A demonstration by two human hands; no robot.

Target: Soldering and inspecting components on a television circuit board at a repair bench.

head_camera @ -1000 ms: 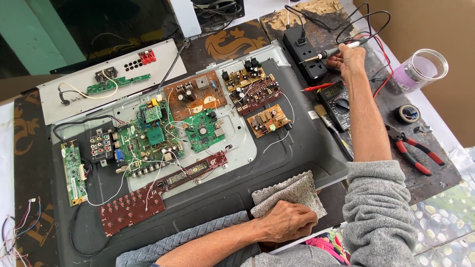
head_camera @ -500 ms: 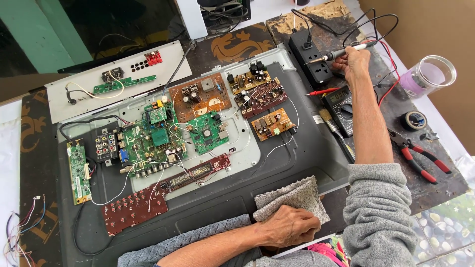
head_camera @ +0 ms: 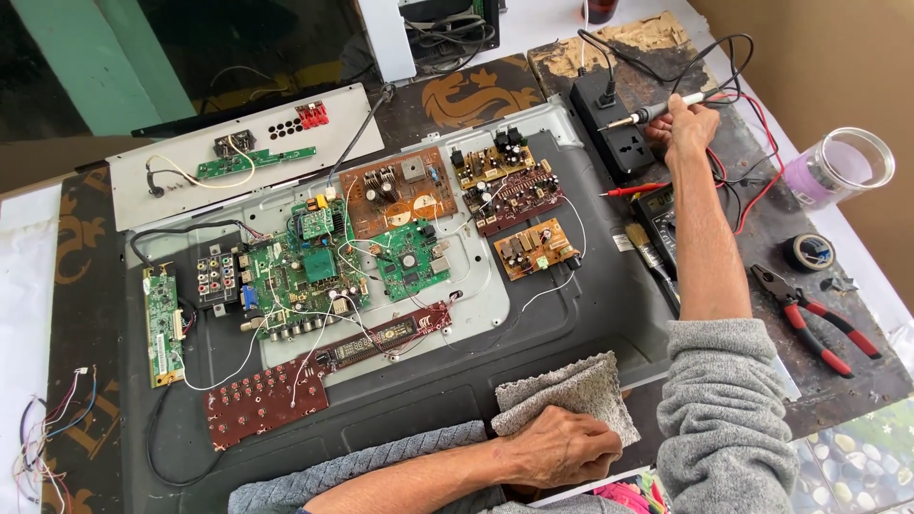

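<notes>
An opened flat television back (head_camera: 590, 314) lies on the bench with several circuit boards (head_camera: 314, 262) wired together on its metal plate. My right hand (head_camera: 684, 128) is stretched to the far right and grips a soldering iron (head_camera: 652, 114), its tip pointing left over a black power strip (head_camera: 609, 128). My left hand (head_camera: 562, 447) rests flat on a folded grey cloth (head_camera: 562, 395) at the near edge of the television back.
A multimeter (head_camera: 662, 219) with red and black leads, a red probe (head_camera: 633, 190) and a small brush (head_camera: 647, 249) lie beside my right forearm. Red-handled pliers (head_camera: 814, 319), a tape roll (head_camera: 809, 252) and a clear cup (head_camera: 843, 167) sit on the right. A detached metal panel (head_camera: 238, 152) lies far left.
My right hand has lifted the soldering iron a little and drawn it back over the power strip. The view has shifted slightly. My left hand stays on the cloth.
</notes>
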